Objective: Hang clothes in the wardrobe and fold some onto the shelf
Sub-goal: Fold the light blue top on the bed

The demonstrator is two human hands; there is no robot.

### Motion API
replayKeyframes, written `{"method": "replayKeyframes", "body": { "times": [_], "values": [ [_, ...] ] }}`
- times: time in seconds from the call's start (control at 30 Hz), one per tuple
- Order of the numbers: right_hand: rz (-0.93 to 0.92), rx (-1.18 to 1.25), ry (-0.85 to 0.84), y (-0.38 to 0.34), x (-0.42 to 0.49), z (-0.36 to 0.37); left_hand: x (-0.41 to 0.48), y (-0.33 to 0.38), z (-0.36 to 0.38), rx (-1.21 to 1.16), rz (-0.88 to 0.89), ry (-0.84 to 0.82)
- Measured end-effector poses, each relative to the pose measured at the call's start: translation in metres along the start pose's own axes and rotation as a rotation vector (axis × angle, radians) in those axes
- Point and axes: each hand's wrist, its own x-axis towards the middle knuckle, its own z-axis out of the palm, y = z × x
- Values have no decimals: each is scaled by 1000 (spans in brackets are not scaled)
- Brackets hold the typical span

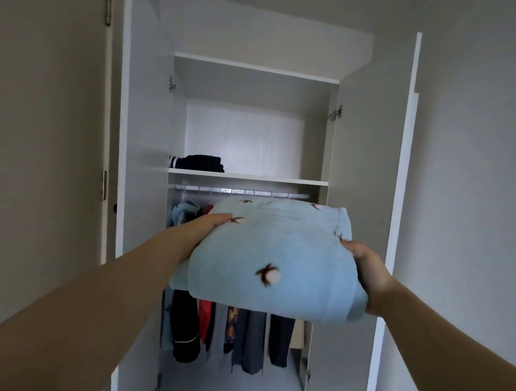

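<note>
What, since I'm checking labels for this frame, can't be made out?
Head view:
1) Tops of the hanging clothes: covered by the folded blue bundle held in front.
2) Fingers of the left hand and right hand: mostly behind the bundle.
3) The dark folded item on the shelf: too small and dark to identify.

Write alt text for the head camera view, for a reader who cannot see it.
The left hand and right hand hold a folded light-blue fleece garment in front of an open white wardrobe. Its shelf holds one dark folded garment at the left; below, hanging clothes fill the rail.
</note>
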Motion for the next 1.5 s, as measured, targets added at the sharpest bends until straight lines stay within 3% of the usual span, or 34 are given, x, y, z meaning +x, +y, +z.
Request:
{"method": "replayKeyframes", "body": {
  "times": [0.2, 0.5, 0.87, 1.23, 1.5],
  "values": [
    [-84, 86, -30, -12, 128, 16, 127, 41, -30, -46, 57, 6],
    [-94, 191, -119, -25, 305, 2, 287, 86, -27, 95, 146, 121],
    [-258, 171, -287, -115, 540, -23, 484, 190, -29, 207, 327, 318],
    [-302, 118, -290, -133, 692, -1, 619, 228, -71, 52, 328, 220],
    [-221, 108, -235, -130, 789, 25, 710, 243, -110, 154, 376, 251]
  ]
}}
